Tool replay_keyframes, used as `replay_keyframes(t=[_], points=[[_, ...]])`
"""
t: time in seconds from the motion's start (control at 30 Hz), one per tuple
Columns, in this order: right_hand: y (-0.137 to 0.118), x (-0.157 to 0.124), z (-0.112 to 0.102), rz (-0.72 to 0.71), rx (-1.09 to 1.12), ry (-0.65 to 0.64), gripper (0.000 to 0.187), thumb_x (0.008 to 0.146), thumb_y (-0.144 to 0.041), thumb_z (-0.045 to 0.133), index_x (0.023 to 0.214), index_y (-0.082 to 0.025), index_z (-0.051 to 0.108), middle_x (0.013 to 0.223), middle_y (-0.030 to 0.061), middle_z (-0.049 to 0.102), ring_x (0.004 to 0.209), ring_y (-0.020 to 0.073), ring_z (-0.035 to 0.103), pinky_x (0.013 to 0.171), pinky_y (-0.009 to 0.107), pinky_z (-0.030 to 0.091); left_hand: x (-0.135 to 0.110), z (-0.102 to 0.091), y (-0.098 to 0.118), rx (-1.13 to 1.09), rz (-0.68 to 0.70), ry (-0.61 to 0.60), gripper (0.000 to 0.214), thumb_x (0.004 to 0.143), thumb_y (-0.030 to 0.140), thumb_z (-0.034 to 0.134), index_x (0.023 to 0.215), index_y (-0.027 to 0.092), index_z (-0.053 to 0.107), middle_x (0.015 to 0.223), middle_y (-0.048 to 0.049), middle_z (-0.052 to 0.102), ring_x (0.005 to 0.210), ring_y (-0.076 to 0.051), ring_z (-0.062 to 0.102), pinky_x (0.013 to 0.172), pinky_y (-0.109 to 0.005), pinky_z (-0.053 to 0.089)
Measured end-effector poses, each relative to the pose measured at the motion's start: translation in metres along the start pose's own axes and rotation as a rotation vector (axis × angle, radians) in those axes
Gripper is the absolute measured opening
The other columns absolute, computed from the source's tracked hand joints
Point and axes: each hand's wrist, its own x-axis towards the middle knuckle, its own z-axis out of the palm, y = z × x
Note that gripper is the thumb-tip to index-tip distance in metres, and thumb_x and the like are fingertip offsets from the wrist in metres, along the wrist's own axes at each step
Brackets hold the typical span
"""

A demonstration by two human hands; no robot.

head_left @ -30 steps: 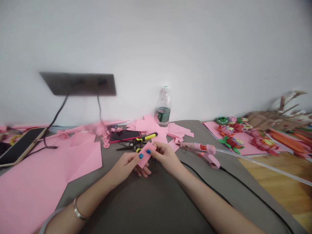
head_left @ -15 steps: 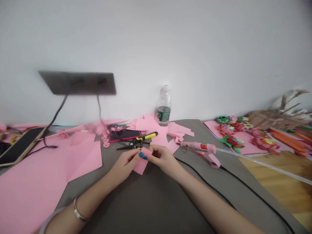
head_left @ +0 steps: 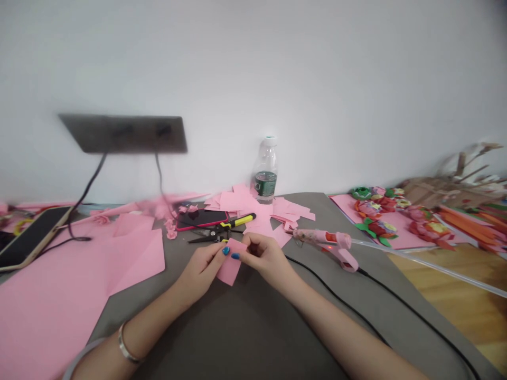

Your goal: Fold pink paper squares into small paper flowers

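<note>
Between my two hands is a small piece of pink paper [head_left: 230,268], held above the grey table mat [head_left: 237,327]. My left hand [head_left: 204,265] pinches its left edge, thumb on the near face. On the other side, my right hand [head_left: 264,258] grips the upper right edge between thumb and curled fingers. Just beyond the hands lie black-bladed scissors [head_left: 216,232] and a yellow-and-black handled tool [head_left: 242,221], partly overlapping. Behind them rests a phone with a pink edge [head_left: 202,218].
A pink glue gun [head_left: 325,240] with a glue stick and black cable [head_left: 407,311] lies at right. A water bottle [head_left: 265,179] stands among pink paper pieces [head_left: 291,208]. Large pink sheets [head_left: 59,295] and another phone [head_left: 34,237] are at left; paper flowers [head_left: 380,229] lie far right.
My left thumb has slid slightly up and left on the paper, so more of its face shows. Both hands keep their hold; the view has shifted a little.
</note>
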Motion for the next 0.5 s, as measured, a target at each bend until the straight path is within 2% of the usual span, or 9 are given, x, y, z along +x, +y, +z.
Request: replay_keyframes(t=[0.5], points=[[-0.0022,0.0001,-0.0002,0.028,0.048,-0.020,0.040,0.072,-0.049,0.074,0.063,-0.019,0.047,0.059,-0.0047,0.042,0.056,0.0098,0.034,0.052,0.024,0.026,0.0007,-0.0012,-0.0011,0.017,0.012,-0.020,0.040,0.097,0.042,0.039,0.083,0.013,0.062,0.077,-0.0027,0.059,0.070,-0.016,0.050,0.064,-0.025,0.038]])
